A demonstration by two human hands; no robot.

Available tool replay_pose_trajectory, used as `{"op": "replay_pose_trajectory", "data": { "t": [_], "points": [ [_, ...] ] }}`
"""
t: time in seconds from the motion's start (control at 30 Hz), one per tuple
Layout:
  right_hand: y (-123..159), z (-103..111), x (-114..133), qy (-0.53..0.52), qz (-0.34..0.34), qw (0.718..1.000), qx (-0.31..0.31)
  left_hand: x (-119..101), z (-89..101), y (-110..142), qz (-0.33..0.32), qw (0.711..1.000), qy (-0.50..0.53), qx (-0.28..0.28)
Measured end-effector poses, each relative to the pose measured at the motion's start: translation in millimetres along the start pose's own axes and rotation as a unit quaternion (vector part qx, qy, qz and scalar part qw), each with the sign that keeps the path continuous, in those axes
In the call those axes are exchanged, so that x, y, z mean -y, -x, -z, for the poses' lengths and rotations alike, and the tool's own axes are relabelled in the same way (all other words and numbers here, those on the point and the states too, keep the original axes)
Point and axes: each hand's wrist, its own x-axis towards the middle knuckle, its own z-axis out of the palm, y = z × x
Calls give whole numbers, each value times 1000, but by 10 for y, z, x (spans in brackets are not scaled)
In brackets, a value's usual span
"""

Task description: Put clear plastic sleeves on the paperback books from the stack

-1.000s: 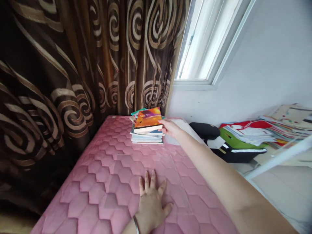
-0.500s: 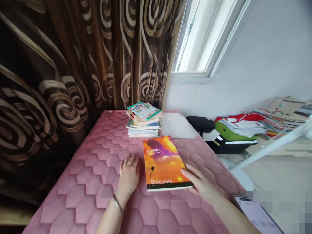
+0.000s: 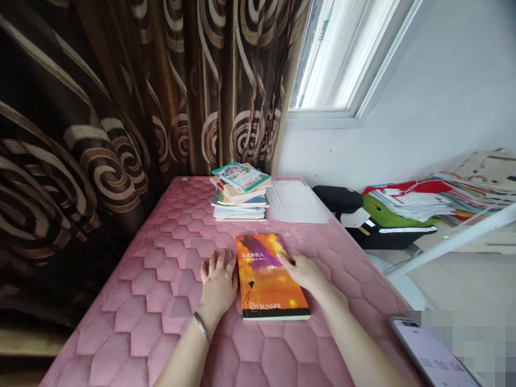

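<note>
A dark brown curtain with tan swirl patterns (image 3: 133, 107) fills the left and back of the view, hanging beside a bright white-framed window (image 3: 342, 59). In front of it lies a pink worktop covered in quilted hexagon-stitched padding (image 3: 161, 301). To the right, off the worktop, sits a loose heap of papers and coloured folders (image 3: 423, 201). At the far edge of the worktop is a small stack of paperback books (image 3: 241, 192), squared up and close to the curtain, well apart from the hands. Near the person lies a closed orange-and-purple paperback book (image 3: 266, 279), flat and face up. The left hand (image 3: 220, 285) rests open, palm down, against the book's left edge, seemingly to steady it. The right hand (image 3: 304, 271) lies flat with fingers spread over the cover's right side, pressing rather than gripping.
</note>
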Motion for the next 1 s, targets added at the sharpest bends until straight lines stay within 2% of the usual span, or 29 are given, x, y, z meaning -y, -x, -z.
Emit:
{"op": "replay_pose_trajectory", "data": {
  "t": [0.2,0.43,1.0],
  "points": [
    [28,-90,-6,-10,-30,999,-22,5,58,-9,-27,999,28,37],
    [47,-88,-30,-1,-22,999,-24,-33,160,-19,-29,989,57,136],
    [76,-95,-56,51,3,998,-24,-43,210,-39,-41,984,35,169]
  ]
}}
